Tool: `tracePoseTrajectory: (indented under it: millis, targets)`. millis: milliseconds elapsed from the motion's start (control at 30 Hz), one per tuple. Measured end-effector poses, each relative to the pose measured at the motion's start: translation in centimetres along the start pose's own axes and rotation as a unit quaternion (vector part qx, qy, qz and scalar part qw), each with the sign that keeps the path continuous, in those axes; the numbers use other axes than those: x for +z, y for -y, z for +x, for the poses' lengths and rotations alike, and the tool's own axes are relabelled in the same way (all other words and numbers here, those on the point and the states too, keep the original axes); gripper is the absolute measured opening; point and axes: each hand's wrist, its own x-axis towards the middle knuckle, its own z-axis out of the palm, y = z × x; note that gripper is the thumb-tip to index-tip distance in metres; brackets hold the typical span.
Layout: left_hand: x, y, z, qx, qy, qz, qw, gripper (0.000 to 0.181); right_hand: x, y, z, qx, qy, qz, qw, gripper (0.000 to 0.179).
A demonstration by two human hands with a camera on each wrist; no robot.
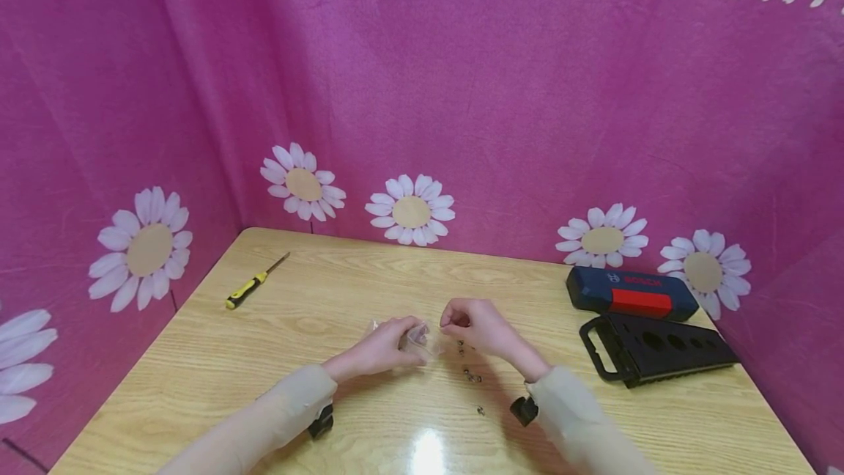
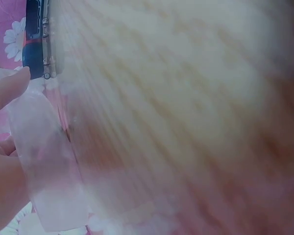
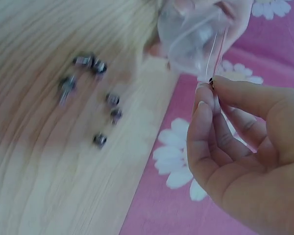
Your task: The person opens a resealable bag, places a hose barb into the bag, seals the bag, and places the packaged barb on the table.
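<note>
My left hand [image 1: 385, 349] grips a clear plastic zip bag [image 1: 417, 341], which has a red line along its mouth in the right wrist view. Just to the right, my right hand [image 1: 479, 325] pinches a tiny dark metal piece [image 3: 211, 84] between thumb and fingertips, right at the bag's mouth. Most of that piece is hidden by the fingers. Several small shiny metal parts [image 1: 472, 377], like small screws or fasteners, lie loose on the table below the right hand. In the left wrist view the bag [image 2: 51, 161] hangs beside the thumb.
A yellow and black screwdriver [image 1: 247, 289] lies at the table's left. At the right are a blue Bosch case [image 1: 596, 292] with a red latch and a black holder [image 1: 666, 350] with round holes and a handle. Pink flowered cloth [image 1: 461, 94] hangs behind the wooden table [image 1: 316, 277].
</note>
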Motion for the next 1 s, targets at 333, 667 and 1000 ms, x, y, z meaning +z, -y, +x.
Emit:
tracePoseTrajectory:
  millis: [333,667,1000]
  targets:
    - [0.0,0.1,-0.1,-0.021,0.014,-0.022,0.9994,0.043,1.2,1.5,0.4,-0.004,0.031,0.028,0.9991,0.004]
    - [0.2,0.1,0.0,-0.007,0.004,-0.037,0.9993,0.038,-0.4,-0.5,-0.3,0.028,-0.019,0.001,0.9994,0.004]
    - [0.2,0.0,0.0,-0.004,0.007,-0.047,0.9989,0.038,-1.5,-4.4,-1.7,0.046,-0.007,-0.021,0.9987,0.004]
